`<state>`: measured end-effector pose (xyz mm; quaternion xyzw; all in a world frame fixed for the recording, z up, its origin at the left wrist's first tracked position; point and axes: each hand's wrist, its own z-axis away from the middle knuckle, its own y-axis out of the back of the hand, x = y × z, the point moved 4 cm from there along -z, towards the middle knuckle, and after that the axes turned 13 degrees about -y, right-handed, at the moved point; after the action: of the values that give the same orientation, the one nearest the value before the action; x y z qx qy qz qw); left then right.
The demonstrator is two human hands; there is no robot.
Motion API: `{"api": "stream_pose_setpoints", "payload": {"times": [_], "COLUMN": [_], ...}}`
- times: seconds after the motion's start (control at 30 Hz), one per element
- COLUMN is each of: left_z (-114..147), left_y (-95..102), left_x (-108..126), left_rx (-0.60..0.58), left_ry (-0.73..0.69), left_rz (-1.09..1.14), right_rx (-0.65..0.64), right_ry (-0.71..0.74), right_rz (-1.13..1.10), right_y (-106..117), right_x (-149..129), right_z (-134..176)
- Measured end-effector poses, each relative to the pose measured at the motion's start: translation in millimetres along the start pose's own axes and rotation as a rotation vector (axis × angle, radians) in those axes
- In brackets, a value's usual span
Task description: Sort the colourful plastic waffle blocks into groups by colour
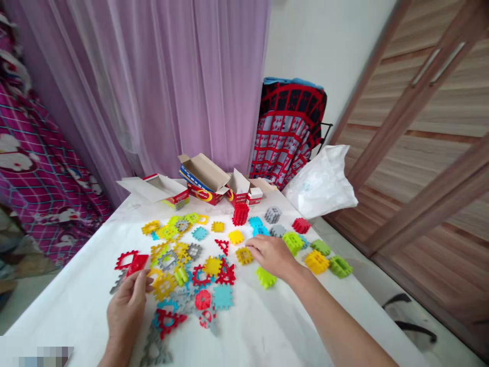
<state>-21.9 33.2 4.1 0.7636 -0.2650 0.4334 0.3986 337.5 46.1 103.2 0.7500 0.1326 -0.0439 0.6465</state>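
Several flat interlocking plastic tiles in red, yellow, blue, grey and green lie scattered on a white table [267,331]. My left hand [126,308] pinches a red tile [137,264] at the near left of the pile. My right hand [272,255] reaches palm-down over the middle, fingertips beside a yellow square tile [243,255] and a lime green tile [266,278] just below the palm. A red built cube [240,214] and a grey cube [272,214] stand farther back. Green and yellow cubes [317,261] sit to the right of my right hand.
Opened cardboard boxes [204,178] stand at the table's far edge, with a white plastic bag [323,181] at the far right corner. Behind are a chair draped in red patterned cloth [288,127], purple curtains and a wooden wardrobe on the right.
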Motion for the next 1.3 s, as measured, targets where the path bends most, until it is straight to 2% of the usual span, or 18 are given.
{"api": "stream_pose_setpoints", "payload": {"times": [0.1, 0.2, 0.3, 0.4, 0.53, 0.77, 0.9, 1.07, 1.3], "left_z": [-0.5, -0.3, -0.1, -0.2, -0.3, 0.6, 0.2, 0.2, 0.9], "left_y": [-0.8, -2.5, -4.1, -4.8, -5.5, -6.0, -7.1, -6.9, -6.5], "left_x": [-9.1, -12.9, -11.7, -9.7, -9.5, -8.0, -8.6, -6.4, -6.1], "left_rx": [-0.003, 0.004, 0.010, 0.010, 0.005, -0.014, -0.022, -0.017, -0.006], "left_ry": [0.002, -0.005, 0.002, 0.023, 0.042, 0.031, 0.029, 0.030, 0.029], "left_rz": [0.053, 0.084, 0.116, 0.142, 0.145, 0.143, 0.133, 0.146, 0.144], "right_rx": [-0.093, -0.136, -0.153, -0.179, -0.277, -0.350, -0.349, -0.407, -0.288], "right_ry": [0.096, 0.061, -0.052, -0.093, -0.104, -0.096, -0.188, -0.299, -0.311], "right_rz": [-0.015, 0.032, 0.138, 0.200, 0.258, 0.222, 0.172, 0.154, 0.155], "right_y": [-27.6, -51.1, -69.2, -83.6, -100.4, -98.2, -98.3, -112.0, -101.4], "right_x": [-43.9, -62.5, -61.3, -56.4, -51.4, -44.2, -37.4, -32.4, -33.1], "right_z": [-22.0, -53.3, -90.1, -120.9, -140.0, -153.3, -163.3, -156.6, -152.3]}}
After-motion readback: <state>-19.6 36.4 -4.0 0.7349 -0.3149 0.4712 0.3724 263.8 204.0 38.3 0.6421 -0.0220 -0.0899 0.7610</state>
